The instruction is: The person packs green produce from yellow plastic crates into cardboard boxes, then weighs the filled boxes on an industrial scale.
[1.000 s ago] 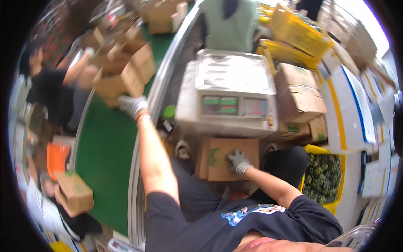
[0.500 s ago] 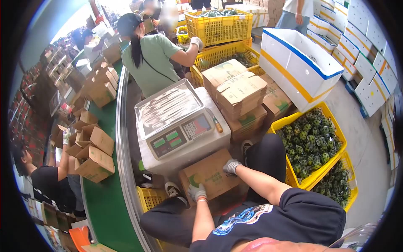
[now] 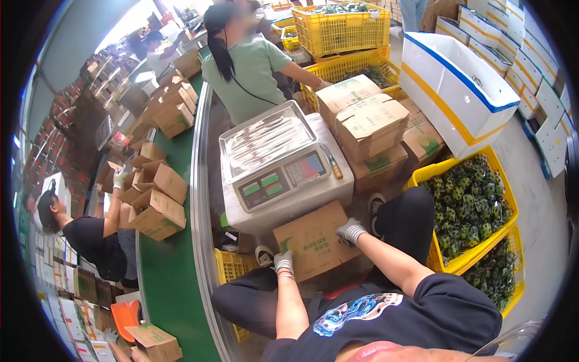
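A flat brown cardboard carton (image 3: 315, 241) with green print lies between my two gloved hands, in front of the scale table. My left hand (image 3: 284, 262) grips its lower left edge, fingers closed on the cardboard. At the right edge, my right hand (image 3: 350, 231) is closed on the carton too. Just beyond the carton, a digital scale (image 3: 274, 157) with a bare metal tray stands on a white-covered table (image 3: 283, 214). A tool with an orange handle (image 3: 335, 168) lies beside the scale.
Stacked flat cartons (image 3: 371, 120) stand behind the table. Yellow crates (image 3: 509, 205) of wrapped green produce are at the right, below a white foam box (image 3: 452, 90). On the left runs a green conveyor (image 3: 172, 271) with open cartons (image 3: 158, 214). Co-workers stand ahead and left.
The whole view has shifted, so the scene sits further right. Both hands still hold the carton. The co-worker in green has lowered an arm towards the crate. Another carton shows at lower left.
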A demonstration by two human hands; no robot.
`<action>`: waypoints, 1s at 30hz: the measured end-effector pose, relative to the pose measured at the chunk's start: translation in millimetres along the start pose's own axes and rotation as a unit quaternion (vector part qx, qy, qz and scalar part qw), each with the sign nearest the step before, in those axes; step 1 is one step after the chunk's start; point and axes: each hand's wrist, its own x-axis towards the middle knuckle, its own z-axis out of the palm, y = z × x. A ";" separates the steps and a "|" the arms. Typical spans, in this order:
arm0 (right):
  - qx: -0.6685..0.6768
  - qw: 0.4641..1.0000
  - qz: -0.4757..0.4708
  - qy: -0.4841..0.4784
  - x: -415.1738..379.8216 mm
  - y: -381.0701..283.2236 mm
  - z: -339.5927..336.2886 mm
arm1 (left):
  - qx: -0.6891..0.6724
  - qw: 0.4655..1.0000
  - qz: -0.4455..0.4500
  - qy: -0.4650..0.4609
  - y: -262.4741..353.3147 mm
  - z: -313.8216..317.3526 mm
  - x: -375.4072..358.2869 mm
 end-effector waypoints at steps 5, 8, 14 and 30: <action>0.076 0.989 0.016 -0.125 4.8 1.1 -18.7 | 0.008 1.000 -0.002 0.009 -4.8 -5.6 2.2; 0.168 0.973 -0.035 -0.156 6.0 -1.0 -28.1 | -0.115 0.992 0.039 -0.035 -4.6 -16.2 9.5; 0.408 0.847 0.046 -0.337 29.6 21.0 -35.6 | 0.042 0.896 0.415 -0.152 -86.0 11.7 92.0; 0.360 0.811 -0.167 -0.429 -10.2 -3.1 -106.7 | -0.371 0.870 0.267 -0.182 41.3 -150.9 -60.8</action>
